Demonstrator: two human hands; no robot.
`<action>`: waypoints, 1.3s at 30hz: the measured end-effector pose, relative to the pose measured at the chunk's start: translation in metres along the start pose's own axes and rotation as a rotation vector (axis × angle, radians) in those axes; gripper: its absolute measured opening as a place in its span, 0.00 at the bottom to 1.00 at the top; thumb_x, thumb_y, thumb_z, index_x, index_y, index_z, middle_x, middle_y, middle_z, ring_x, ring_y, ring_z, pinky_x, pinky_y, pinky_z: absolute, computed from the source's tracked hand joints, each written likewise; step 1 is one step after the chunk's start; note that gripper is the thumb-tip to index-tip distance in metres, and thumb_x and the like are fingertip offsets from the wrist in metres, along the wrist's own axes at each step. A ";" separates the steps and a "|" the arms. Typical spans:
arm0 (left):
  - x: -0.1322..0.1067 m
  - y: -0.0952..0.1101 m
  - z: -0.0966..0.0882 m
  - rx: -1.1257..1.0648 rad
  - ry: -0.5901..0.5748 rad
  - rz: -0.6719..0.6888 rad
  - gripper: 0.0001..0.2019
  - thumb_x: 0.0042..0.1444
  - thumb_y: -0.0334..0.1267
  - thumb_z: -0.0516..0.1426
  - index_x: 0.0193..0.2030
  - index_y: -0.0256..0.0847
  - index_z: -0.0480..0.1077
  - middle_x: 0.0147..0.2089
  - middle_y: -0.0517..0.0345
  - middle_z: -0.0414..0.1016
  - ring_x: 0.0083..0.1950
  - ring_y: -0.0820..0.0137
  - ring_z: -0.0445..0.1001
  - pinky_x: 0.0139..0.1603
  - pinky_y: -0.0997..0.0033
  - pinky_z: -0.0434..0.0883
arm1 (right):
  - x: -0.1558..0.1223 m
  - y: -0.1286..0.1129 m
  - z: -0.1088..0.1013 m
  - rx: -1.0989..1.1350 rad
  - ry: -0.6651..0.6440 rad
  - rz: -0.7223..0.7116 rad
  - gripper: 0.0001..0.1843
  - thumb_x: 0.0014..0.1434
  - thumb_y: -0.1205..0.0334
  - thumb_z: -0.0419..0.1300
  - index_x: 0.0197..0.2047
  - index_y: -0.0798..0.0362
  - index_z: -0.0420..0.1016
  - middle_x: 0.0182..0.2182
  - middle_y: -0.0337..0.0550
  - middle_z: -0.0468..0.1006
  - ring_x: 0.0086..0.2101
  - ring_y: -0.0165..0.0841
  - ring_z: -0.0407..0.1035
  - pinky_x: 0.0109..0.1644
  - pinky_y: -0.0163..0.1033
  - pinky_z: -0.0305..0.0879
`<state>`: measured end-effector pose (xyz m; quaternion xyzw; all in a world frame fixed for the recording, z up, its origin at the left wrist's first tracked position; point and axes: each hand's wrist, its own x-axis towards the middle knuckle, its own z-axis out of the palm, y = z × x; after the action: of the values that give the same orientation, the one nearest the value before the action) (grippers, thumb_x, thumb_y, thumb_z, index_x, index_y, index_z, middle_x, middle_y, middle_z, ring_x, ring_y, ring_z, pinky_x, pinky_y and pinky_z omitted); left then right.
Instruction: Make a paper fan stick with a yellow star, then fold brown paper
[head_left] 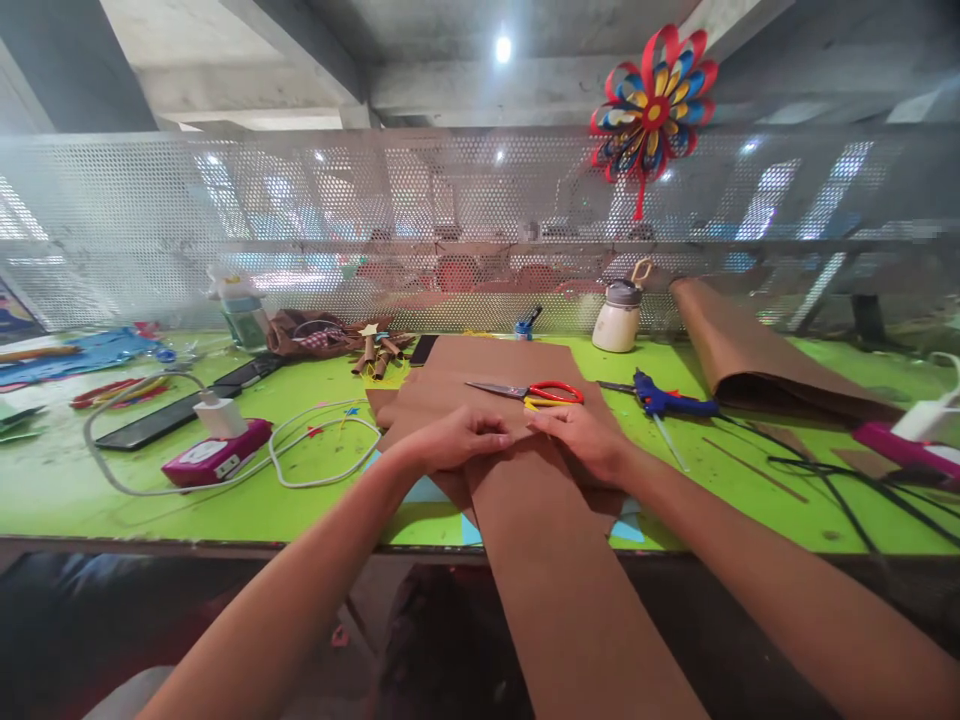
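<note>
A long strip of brown kraft paper [562, 560] runs from the table over its front edge towards me. At its far end, my left hand [469, 438] grips the left side with fingers curled. My right hand [581, 440] pinches the right side, thumb and fingertips together. Beneath lie more brown paper sheets [502, 357], and corners of light blue paper [427, 490] peek out from under them. Just beyond my hands rest scissors [555, 393] with red and yellow handles, blades pointing left. To the right of them is a blue glue gun [667, 398].
On the left are a purple power strip [217, 452] with a white plug and cable, and a black phone [161, 412]. A white bottle [619, 318] and a rolled brown sheet [772, 350] stand at the back right. Black cords [832, 480] cross the right side. A perforated screen [337, 200] rises behind.
</note>
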<state>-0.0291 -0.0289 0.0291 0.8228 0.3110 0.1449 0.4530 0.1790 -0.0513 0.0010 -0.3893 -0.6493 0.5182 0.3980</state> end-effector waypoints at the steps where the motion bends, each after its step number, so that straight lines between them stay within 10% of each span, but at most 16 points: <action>1: 0.000 0.000 0.000 0.014 -0.001 0.008 0.17 0.56 0.49 0.53 0.39 0.35 0.71 0.36 0.57 0.72 0.37 0.72 0.67 0.38 0.73 0.63 | 0.000 0.001 0.000 0.023 -0.006 0.016 0.21 0.51 0.44 0.59 0.22 0.55 0.64 0.18 0.32 0.61 0.20 0.24 0.53 0.23 0.33 0.50; 15: -0.003 -0.002 0.000 0.020 -0.011 -0.062 0.20 0.55 0.52 0.51 0.35 0.35 0.72 0.28 0.58 0.68 0.30 0.73 0.63 0.31 0.75 0.60 | -0.001 -0.003 -0.008 -0.441 0.155 -0.290 0.14 0.55 0.52 0.57 0.30 0.56 0.74 0.26 0.39 0.73 0.28 0.30 0.64 0.33 0.34 0.58; 39: 0.003 -0.007 0.009 0.547 0.096 0.136 0.20 0.61 0.47 0.45 0.34 0.35 0.70 0.28 0.59 0.69 0.28 0.75 0.62 0.29 0.78 0.58 | 0.001 0.005 -0.015 -0.580 -0.133 -0.173 0.15 0.58 0.53 0.54 0.30 0.55 0.73 0.21 0.36 0.68 0.23 0.27 0.62 0.26 0.32 0.54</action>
<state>-0.0244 -0.0299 0.0185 0.9257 0.3038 0.1245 0.1880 0.1925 -0.0443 -0.0014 -0.3951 -0.8255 0.2998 0.2693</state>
